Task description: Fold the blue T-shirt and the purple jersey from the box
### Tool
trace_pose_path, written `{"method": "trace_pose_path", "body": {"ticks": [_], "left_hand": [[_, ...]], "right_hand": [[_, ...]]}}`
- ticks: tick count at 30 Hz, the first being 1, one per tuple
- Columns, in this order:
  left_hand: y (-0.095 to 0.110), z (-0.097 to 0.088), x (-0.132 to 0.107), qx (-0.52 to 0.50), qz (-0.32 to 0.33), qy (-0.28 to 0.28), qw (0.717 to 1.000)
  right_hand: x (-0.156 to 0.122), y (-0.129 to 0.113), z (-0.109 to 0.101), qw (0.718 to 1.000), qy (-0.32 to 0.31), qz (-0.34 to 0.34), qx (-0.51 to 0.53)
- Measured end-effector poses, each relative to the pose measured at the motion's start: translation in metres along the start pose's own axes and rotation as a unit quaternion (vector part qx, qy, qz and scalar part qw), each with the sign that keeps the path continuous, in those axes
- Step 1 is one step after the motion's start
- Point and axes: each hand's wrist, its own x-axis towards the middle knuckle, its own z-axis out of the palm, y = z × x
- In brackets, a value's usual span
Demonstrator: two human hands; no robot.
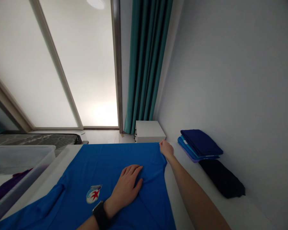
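Observation:
A blue shirt [105,169] with a red and white emblem lies spread on the white table [180,204]. My left hand [128,185], with a dark watch on its wrist, rests flat on the fabric to the right of the emblem, fingers stretched out. At the shirt's far right corner, my right hand [166,149] is closed on the edge of the cloth. One sleeve stretches toward the lower left; the shirt's nearest part runs out of view.
A clear plastic bin [26,185] holding purple clothing [8,188] stands at the left. Folded blue clothes [200,142] are stacked at the right by the wall, with a black folded garment [222,177] beside them. Beyond the table are a white cabinet [150,129] and green curtain [148,64].

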Motion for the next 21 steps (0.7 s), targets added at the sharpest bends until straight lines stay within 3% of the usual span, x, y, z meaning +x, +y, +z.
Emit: {"method": "trace_pose_path", "body": {"ticks": [6, 13, 21], "left_hand": [[0.001, -0.001, -0.001, 0.017, 0.003, -0.014, 1.0], [0.003, -0.003, 0.0, 0.02, 0.002, -0.019, 1.0], [0.005, -0.004, 0.0, 0.018, 0.004, -0.02, 1.0]], "right_hand": [[0.005, 0.006, -0.001, 0.999, 0.018, 0.028, -0.005], [0.01, 0.012, -0.001, 1.0, 0.025, 0.011, 0.003], [-0.007, 0.009, 0.006, 0.992, 0.034, -0.119, 0.009]]}}
